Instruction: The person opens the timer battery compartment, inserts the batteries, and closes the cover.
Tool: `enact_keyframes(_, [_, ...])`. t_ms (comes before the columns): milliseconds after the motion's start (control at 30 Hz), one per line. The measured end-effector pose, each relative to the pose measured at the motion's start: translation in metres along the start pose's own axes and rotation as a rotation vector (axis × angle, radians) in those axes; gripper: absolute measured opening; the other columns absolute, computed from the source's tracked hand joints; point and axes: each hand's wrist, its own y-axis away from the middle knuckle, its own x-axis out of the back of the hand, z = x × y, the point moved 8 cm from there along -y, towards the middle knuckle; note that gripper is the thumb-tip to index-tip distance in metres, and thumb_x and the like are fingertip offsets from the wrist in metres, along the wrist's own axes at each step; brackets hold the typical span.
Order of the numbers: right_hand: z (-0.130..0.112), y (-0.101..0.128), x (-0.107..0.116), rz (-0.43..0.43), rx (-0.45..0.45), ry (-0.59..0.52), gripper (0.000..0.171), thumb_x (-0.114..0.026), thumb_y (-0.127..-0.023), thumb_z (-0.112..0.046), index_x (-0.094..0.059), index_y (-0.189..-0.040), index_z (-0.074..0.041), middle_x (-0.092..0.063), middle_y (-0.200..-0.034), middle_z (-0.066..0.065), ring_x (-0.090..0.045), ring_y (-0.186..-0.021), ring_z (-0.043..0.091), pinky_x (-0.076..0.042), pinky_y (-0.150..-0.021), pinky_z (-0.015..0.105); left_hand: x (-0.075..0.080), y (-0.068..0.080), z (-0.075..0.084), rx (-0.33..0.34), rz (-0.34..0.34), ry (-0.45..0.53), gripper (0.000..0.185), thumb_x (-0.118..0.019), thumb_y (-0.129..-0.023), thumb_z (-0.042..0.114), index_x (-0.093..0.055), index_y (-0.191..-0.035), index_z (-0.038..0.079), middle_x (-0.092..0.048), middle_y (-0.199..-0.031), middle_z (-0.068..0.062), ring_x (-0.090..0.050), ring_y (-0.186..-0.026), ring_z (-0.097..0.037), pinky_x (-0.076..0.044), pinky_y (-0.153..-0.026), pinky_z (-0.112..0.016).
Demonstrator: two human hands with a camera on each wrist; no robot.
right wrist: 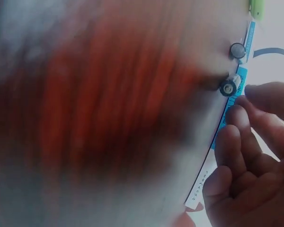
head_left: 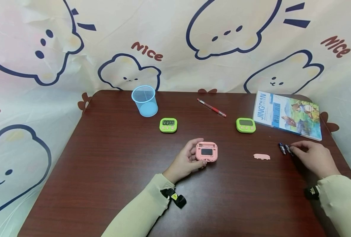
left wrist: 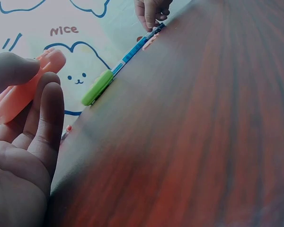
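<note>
My left hand [head_left: 185,161] grips the pink timer [head_left: 206,151] near the middle of the bench [head_left: 110,171], fingers curled round its left edge and the timer tipped up off the wood; the left wrist view shows the thumb and fingers wrapped along its pink side. My right hand [head_left: 314,156] rests at the right edge of the bench with its fingertips touching two small dark batteries [head_left: 285,148] that lie side by side just left of it. From the right wrist view the fingers are bent beside the battery ends, but I cannot tell whether they actually pinch one. Between my two hands lies a small pink cover piece [head_left: 261,156], flat on the wood and apart from both. Farther back sit two green timers [head_left: 168,125], a red pen [head_left: 212,107] between them, a blue mesh cup [head_left: 145,100] at the left rear, and a book [head_left: 288,114] near the right rear corner.
</note>
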Motion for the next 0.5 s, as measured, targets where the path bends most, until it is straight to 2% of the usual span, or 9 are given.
enact_keyframes(133, [0.003, -0.001, -0.001, -0.037, -0.014, 0.008, 0.046, -0.063, -0.099, -0.039, -0.068, -0.115, 0.004, -0.066, -0.109, 0.030, -0.055, -0.089, 0.037, -0.049, -0.071, 0.053, 0.000, 0.000, 0.000, 0.000, 0.000, 0.003, 0.077, -0.065, -0.087, -0.017, -0.028, -0.152, 0.001, -0.055, -0.129, -0.036, -0.066, -0.087, -0.012, -0.055, -0.065, -0.022])
enact_keyframes(267, [0.004, -0.002, -0.002, -0.049, -0.018, 0.022, 0.042, -0.065, -0.098, -0.035, -0.068, -0.111, 0.004, -0.068, -0.101, 0.025, -0.054, -0.084, 0.033, -0.046, -0.064, 0.039, 0.000, 0.000, 0.000, -0.004, 0.001, 0.001, 0.077, -0.065, -0.088, -0.016, -0.028, -0.153, 0.001, -0.056, -0.129, -0.035, -0.066, -0.087, -0.012, -0.056, -0.066, -0.022])
enact_keyframes(400, [0.002, 0.002, 0.001, -0.009, -0.028, 0.008, 0.041, -0.065, -0.097, -0.036, -0.068, -0.111, 0.002, -0.069, -0.097, 0.021, -0.053, -0.083, 0.032, -0.042, -0.061, 0.033, -0.001, 0.000, 0.000, -0.005, -0.001, -0.003, 0.076, -0.065, -0.088, -0.016, -0.028, -0.152, 0.000, -0.059, -0.128, -0.029, -0.066, -0.091, -0.014, -0.057, -0.069, -0.022])
enact_keyframes(500, [-0.010, 0.009, 0.004, 0.049, -0.013, -0.037, 0.041, -0.066, -0.097, -0.038, -0.068, -0.110, 0.001, -0.070, -0.095, 0.020, -0.053, -0.083, 0.031, -0.043, -0.060, 0.030, 0.000, 0.000, -0.001, -0.008, -0.003, -0.006, 0.076, -0.066, -0.088, -0.015, -0.029, -0.152, 0.000, -0.059, -0.129, -0.028, -0.066, -0.092, -0.015, -0.057, -0.071, -0.022])
